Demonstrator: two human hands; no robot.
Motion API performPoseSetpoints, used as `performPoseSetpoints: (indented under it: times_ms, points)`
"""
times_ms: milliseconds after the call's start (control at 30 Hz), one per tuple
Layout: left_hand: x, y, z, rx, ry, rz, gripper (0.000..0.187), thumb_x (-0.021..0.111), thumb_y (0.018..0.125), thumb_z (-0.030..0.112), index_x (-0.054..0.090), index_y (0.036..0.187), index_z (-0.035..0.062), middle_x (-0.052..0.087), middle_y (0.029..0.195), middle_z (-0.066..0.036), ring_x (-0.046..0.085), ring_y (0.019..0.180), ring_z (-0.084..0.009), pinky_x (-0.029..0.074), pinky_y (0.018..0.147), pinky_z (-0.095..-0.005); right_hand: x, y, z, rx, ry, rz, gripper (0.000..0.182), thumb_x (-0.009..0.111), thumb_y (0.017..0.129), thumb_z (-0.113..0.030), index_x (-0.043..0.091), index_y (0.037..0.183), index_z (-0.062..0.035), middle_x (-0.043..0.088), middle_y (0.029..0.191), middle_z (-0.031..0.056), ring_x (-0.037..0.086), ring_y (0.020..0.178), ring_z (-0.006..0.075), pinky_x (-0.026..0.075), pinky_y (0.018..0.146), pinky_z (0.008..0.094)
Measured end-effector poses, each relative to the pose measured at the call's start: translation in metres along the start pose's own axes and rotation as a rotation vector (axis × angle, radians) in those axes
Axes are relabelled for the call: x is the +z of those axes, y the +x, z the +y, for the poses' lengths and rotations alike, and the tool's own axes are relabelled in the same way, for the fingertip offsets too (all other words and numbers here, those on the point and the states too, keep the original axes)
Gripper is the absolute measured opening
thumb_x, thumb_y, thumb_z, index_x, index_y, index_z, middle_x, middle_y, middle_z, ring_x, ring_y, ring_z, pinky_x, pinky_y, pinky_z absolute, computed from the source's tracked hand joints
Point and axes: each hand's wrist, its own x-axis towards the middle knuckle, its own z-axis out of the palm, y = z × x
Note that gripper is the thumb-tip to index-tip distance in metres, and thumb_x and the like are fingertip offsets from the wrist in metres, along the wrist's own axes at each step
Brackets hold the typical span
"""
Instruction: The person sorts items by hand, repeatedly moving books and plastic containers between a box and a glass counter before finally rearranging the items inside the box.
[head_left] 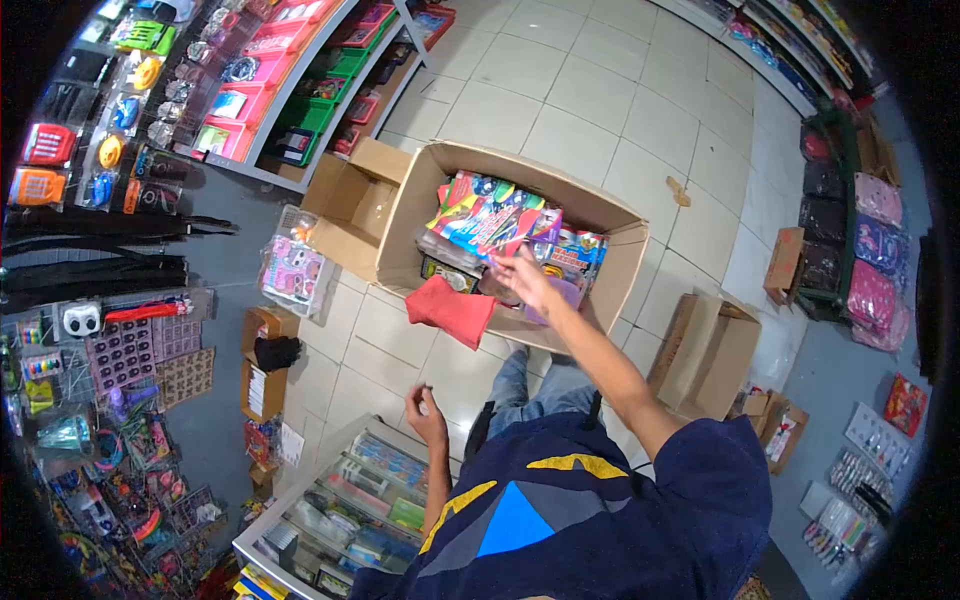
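My right hand [524, 280] reaches into a large open cardboard box [400, 225]. Its fingers pinch the lower edge of a colourful printed packet [490, 222] lying on top of the contents. Beside that hand, a red cloth-like piece [452, 310] hangs over the box's near edge. Blue printed packs [578, 258] and a purple item [562, 296] fill the right part of the box. My left hand [428, 417] is held low in front of the glass case, fingers curled, with a small dark thing at the fingertips that I cannot identify.
A glass display case [330, 470] stands close to my left side. Smaller cardboard boxes [705, 350] sit on the tiled floor [570, 75] around the large one. Shelves with red and green trays [330, 95] and walls of hanging goods [130, 370] flank the aisle.
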Motion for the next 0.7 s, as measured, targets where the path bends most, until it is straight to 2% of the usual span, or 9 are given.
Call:
performPoseSetpoints:
  times_ms: [100, 200, 300, 333, 433, 467, 567, 633, 700]
  points:
    - [0.02, 0.033, 0.053, -0.02, -0.351, -0.121, 0.023, 0.052, 0.084, 0.009, 0.049, 0.105, -0.0014, 0.057, 0.095, -0.01, 0.056, 0.085, -0.017, 0.043, 0.077, -0.0279, 0.022, -0.051, 0.001, -0.044, -0.059, -0.052, 0.055, 0.057, 0.075, 0.001, 0.028, 0.121, -0.01, 0.051, 0.106, 0.0064, 0.052, 0.093, 0.0164, 0.046, 0.076, 0.0307]
    - [0.039, 0.066, 0.103, -0.149, -0.591, -0.431, 0.032, 0.052, 0.085, 0.015, 0.045, 0.114, 0.0001, 0.051, 0.108, -0.009, 0.051, 0.097, -0.0153, 0.041, 0.082, -0.0282, 0.036, -0.094, 0.003, -0.05, -0.065, -0.146, 0.048, 0.06, 0.075, -0.002, 0.038, 0.117, -0.0058, 0.054, 0.102, 0.0061, 0.054, 0.09, 0.0144, 0.047, 0.074, 0.0285]
    - [0.072, 0.079, 0.101, -0.436, -1.041, -0.502, 0.031, 0.053, 0.085, 0.017, 0.047, 0.112, 0.0021, 0.05, 0.109, -0.007, 0.051, 0.095, -0.014, 0.043, 0.08, -0.0285, 0.016, -0.11, 0.016, 0.116, -0.344, -0.263, 0.036, 0.059, 0.077, -0.003, 0.046, 0.111, -0.0037, 0.058, 0.097, 0.0065, 0.056, 0.088, 0.0131, 0.047, 0.075, 0.0271]
    - [0.076, 0.079, 0.121, -0.39, -1.065, -0.435, 0.029, 0.054, 0.085, 0.017, 0.047, 0.109, 0.0024, 0.051, 0.107, -0.007, 0.052, 0.09, -0.0132, 0.044, 0.077, -0.0277, 0.035, -0.13, 0.008, 0.071, -0.396, -0.209, 0.027, 0.061, 0.075, -0.003, 0.054, 0.101, -0.0027, 0.061, 0.092, 0.0061, 0.058, 0.083, 0.0143, 0.047, 0.074, 0.026]
    - [0.083, 0.085, 0.124, -0.34, -1.053, -0.392, 0.029, 0.054, 0.085, 0.015, 0.046, 0.109, 0.0012, 0.054, 0.103, -0.007, 0.054, 0.087, -0.0133, 0.044, 0.077, -0.028, 0.008, -0.122, 0.012, 0.149, -0.755, -0.389, 0.029, 0.062, 0.074, -0.004, 0.052, 0.102, -0.0008, 0.06, 0.096, 0.0073, 0.058, 0.084, 0.0139, 0.047, 0.072, 0.025]
    - [0.078, 0.083, 0.13, -0.306, -1.102, -0.343, 0.029, 0.053, 0.085, 0.013, 0.044, 0.11, 0.0001, 0.055, 0.101, -0.008, 0.055, 0.087, -0.0145, 0.045, 0.078, -0.0296, -0.005, -0.117, 0.005, 0.198, -0.795, -0.452, 0.024, 0.06, 0.076, -0.005, 0.051, 0.098, 0.0008, 0.061, 0.09, 0.0082, 0.059, 0.08, 0.0143, 0.048, 0.066, 0.0248]
    - [0.056, 0.087, 0.124, -0.285, -1.147, -0.321, 0.026, 0.051, 0.085, 0.011, 0.045, 0.109, 0.0019, 0.055, 0.103, -0.009, 0.056, 0.092, -0.0174, 0.045, 0.08, -0.0328, -0.009, -0.108, -0.029, 0.205, -0.891, -0.193, 0.02, 0.054, 0.076, 0.0, 0.051, 0.096, -0.0007, 0.061, 0.082, 0.0096, 0.06, 0.074, 0.016, 0.049, 0.06, 0.0265]
    - [0.033, 0.085, 0.112, -0.334, -1.145, -0.278, 0.029, 0.051, 0.086, 0.013, 0.044, 0.112, 0.003, 0.054, 0.106, -0.009, 0.054, 0.096, -0.0195, 0.043, 0.084, -0.0353, -0.034, -0.077, -0.04, 0.067, -1.051, -0.01, 0.024, 0.061, 0.073, -0.008, 0.052, 0.095, -0.0016, 0.061, 0.079, 0.0123, 0.06, 0.075, 0.0198, 0.05, 0.067, 0.0299]
    - [0.013, 0.082, 0.097, -0.355, -1.168, -0.268, 0.031, 0.05, 0.086, 0.014, 0.043, 0.114, 0.0031, 0.053, 0.108, -0.009, 0.054, 0.098, -0.0201, 0.043, 0.086, -0.0362, -0.067, -0.038, -0.047, -0.218, -1.605, 0.058, 0.029, 0.062, 0.071, -0.013, 0.053, 0.097, -0.0023, 0.062, 0.082, 0.0167, 0.061, 0.079, 0.0268, 0.05, 0.068, 0.0352]
